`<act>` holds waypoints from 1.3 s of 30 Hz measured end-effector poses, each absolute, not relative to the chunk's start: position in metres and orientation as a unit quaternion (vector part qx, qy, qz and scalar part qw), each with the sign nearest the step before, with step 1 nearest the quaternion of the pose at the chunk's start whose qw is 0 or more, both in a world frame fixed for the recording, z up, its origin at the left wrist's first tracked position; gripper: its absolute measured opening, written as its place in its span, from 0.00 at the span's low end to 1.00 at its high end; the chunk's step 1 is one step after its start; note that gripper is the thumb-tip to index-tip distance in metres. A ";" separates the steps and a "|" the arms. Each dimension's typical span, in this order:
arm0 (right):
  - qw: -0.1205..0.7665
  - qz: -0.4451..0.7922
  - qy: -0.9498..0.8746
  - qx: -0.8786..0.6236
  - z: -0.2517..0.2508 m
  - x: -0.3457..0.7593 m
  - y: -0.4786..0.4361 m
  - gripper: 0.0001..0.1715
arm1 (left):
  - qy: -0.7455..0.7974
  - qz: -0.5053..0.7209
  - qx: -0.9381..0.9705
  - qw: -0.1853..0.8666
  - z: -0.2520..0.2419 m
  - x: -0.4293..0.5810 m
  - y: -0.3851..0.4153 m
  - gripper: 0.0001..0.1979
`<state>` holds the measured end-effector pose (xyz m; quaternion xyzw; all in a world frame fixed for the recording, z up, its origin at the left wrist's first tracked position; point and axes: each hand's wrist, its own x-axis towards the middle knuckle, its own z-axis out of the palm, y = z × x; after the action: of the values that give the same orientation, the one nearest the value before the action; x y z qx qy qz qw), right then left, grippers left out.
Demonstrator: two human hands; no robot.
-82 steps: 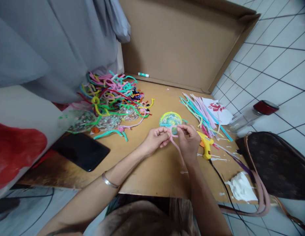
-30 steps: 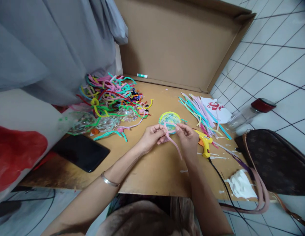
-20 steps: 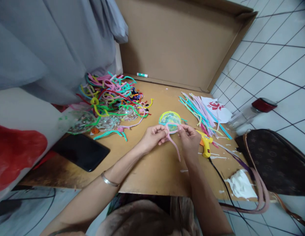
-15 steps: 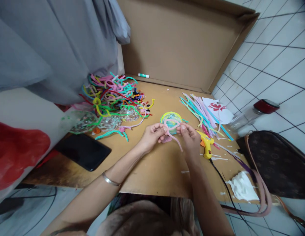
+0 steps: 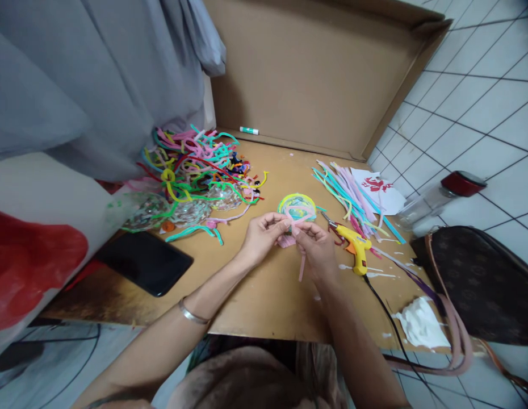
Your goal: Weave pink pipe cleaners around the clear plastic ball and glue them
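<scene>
Between my two hands is a pink pipe cleaner, bent into a loop at the top with a tail hanging down. My left hand pinches it at the left side of the crossing. Close beside, my right hand pinches it too, fingertips nearly touching the left ones. Behind the fingers lies a round piece with a yellow rim and bluish-green coils, partly hidden by the loop. A yellow hot glue gun lies just right of my right hand, its metal tip toward the round piece.
Pipe cleaners lie bundled at the right, and a tangled colourful heap is at the left. A black phone, a glue stick, a clear bottle with a red lid, crumpled tissue and a brown bag surround the workspace.
My right hand has moved left and slightly down to meet my left fingertips. The pipe cleaner's tail now hangs straighter down, and more of the glue gun shows.
</scene>
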<state>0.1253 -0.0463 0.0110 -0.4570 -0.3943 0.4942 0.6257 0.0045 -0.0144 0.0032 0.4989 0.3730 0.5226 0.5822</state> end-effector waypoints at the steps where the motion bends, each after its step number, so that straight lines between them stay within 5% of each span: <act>1: 0.627 0.498 -0.389 -0.455 0.011 0.126 -0.047 0.14 | 0.373 0.523 0.499 0.581 0.004 0.004 -0.014 0.18; 15: 0.601 0.589 -0.316 -0.438 0.009 0.130 -0.044 0.17 | 0.354 0.507 0.495 0.611 0.004 0.006 -0.016 0.20; 29: 0.644 0.508 -0.325 -0.470 0.009 0.115 -0.047 0.15 | 0.387 0.530 0.593 0.467 -0.004 0.009 -0.029 0.13; 39: 0.626 0.534 -0.332 -0.461 0.011 0.113 -0.051 0.16 | 0.360 0.526 0.545 0.545 0.004 0.006 -0.027 0.15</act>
<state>0.1133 -0.0513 0.0109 -0.4609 -0.3321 0.5340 0.6263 0.0056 -0.0267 0.0040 0.5449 0.3598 0.5261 0.5449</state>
